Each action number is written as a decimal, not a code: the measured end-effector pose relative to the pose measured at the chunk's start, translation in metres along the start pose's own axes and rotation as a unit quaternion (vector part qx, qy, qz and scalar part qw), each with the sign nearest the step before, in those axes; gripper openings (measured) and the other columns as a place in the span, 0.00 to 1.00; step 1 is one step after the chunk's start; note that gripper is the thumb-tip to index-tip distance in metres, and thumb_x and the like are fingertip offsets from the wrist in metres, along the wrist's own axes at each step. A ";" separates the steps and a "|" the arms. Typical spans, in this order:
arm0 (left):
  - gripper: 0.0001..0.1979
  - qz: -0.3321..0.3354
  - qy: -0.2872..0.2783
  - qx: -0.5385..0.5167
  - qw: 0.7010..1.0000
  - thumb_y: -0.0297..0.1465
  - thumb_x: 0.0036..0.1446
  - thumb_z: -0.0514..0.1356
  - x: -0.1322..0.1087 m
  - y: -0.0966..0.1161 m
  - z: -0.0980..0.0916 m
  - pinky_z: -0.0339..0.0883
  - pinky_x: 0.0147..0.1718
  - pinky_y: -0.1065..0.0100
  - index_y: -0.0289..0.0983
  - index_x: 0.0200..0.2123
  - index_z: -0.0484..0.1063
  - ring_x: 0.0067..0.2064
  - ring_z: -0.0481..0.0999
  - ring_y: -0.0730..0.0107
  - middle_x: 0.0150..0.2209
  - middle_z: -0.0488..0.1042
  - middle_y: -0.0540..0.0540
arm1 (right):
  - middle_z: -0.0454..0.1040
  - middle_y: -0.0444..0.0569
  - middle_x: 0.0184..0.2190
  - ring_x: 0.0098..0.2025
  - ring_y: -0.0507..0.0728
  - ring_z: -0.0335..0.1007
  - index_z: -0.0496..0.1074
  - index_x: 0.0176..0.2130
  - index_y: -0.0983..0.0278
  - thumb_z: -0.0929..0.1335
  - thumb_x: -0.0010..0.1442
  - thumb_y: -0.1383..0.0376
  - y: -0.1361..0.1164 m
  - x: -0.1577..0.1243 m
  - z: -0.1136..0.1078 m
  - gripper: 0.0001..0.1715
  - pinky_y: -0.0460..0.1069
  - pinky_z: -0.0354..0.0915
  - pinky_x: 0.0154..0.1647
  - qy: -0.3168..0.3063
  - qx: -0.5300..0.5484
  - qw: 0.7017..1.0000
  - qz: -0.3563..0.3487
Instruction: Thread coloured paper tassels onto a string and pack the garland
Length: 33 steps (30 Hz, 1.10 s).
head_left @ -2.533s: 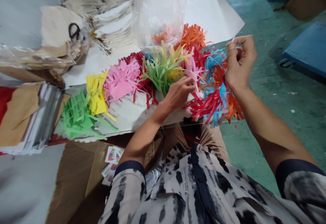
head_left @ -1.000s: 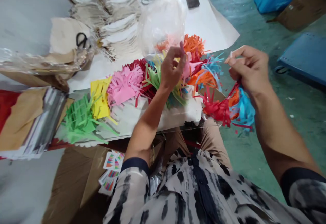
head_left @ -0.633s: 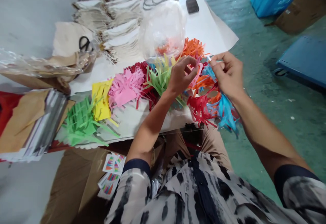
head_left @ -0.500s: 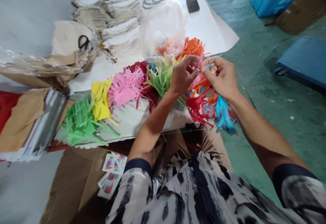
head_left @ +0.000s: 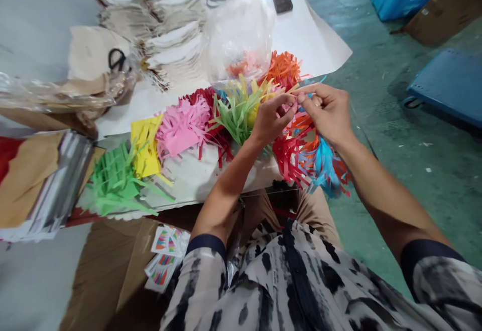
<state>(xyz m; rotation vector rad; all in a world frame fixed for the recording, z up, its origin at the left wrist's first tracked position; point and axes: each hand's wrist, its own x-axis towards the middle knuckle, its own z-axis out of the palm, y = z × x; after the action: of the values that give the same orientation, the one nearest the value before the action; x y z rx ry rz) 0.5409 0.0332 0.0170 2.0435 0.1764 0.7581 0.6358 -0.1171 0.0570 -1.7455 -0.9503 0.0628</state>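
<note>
Left hand [head_left: 274, 118] and right hand [head_left: 332, 113] are pinching a small pinkish piece [head_left: 295, 99] (mostly hidden) above the red fringe [head_left: 286, 156] and blue fringe [head_left: 325, 162], where holding both grips close is probably aiding control.

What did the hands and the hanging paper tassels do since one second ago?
The right hand moved left and the left hand moved right, so their fingertips are now close together. The red tassel and blue tassel shifted left too. What the fingertips pinch is too small to tell. The green fringed paper, yellow fringed paper and pink fringed paper stayed put.
</note>
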 end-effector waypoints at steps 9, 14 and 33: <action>0.10 -0.026 0.054 0.006 0.998 0.39 0.66 0.70 -0.016 0.003 0.001 0.68 0.32 0.71 0.39 0.40 0.79 0.29 0.72 0.77 0.36 0.82 0.50 | 0.58 0.43 0.22 0.28 0.55 0.57 0.84 0.36 0.57 0.76 0.62 0.34 0.013 0.001 0.004 0.30 0.54 0.58 0.32 -0.008 0.025 0.999 0.021; 0.14 -0.026 0.044 -0.092 0.995 0.45 0.65 0.71 -0.022 -0.007 0.000 0.63 0.27 0.70 0.41 0.37 0.80 0.26 0.68 0.78 0.33 0.79 0.51 | 0.52 0.40 0.22 0.26 0.53 0.52 0.82 0.38 0.56 0.78 0.60 0.35 0.027 0.003 0.001 0.29 0.53 0.54 0.30 -0.075 0.051 0.996 0.014; 0.22 -0.100 0.000 -0.259 0.961 0.50 0.60 0.75 -0.025 -0.011 0.002 0.65 0.22 0.72 0.40 0.39 0.74 0.24 0.73 0.82 0.35 0.78 0.53 | 0.58 0.41 0.21 0.25 0.53 0.50 0.78 0.36 0.57 0.75 0.65 0.42 0.024 -0.002 0.007 0.22 0.54 0.52 0.31 -0.072 0.018 0.997 0.021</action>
<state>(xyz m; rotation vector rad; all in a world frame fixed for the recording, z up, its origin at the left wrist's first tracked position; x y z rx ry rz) 0.5237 0.0281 -0.0037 1.5026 0.1622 0.6014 0.6445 -0.1151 0.0333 -1.7461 -1.0114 0.2335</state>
